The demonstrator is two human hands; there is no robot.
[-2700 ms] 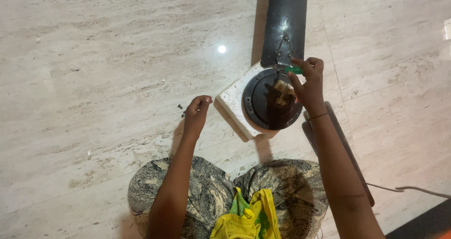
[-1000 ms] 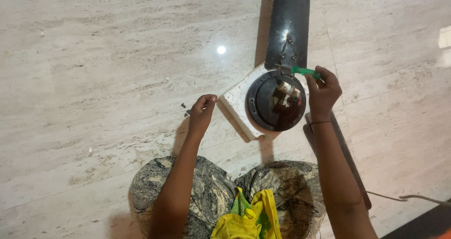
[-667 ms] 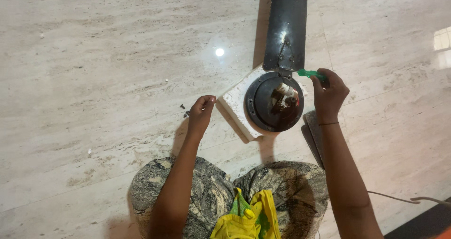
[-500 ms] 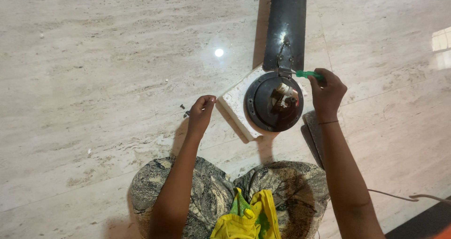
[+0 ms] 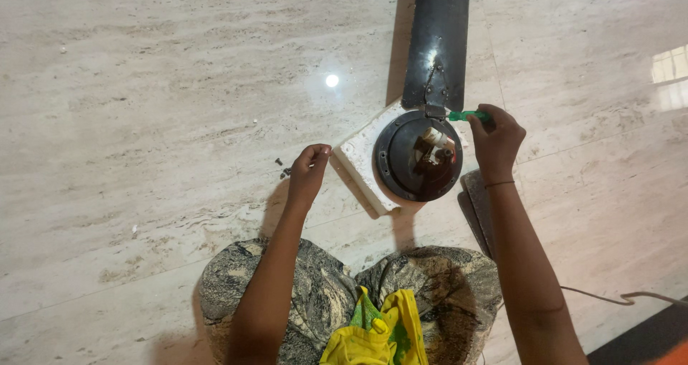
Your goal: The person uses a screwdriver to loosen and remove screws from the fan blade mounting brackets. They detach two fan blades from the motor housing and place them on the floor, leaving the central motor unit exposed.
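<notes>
1. We grip the green screwdriver [image 5: 467,115] in our right hand [image 5: 494,143], its tip at the blade bracket [image 5: 434,110], left of that hand; we keep it square.
2. Our left hand [image 5: 308,170] stays pinched shut near loose screws [image 5: 282,167] on the floor [image 5: 143,121]; contents unseen.

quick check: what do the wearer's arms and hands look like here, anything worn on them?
Both forearms are bare, with no sleeves in view and no gloves. The right hand has a thin dark band around its wrist. The left hand shows nothing worn; no rings are visible on either hand's fingers at this resolution.
</notes>
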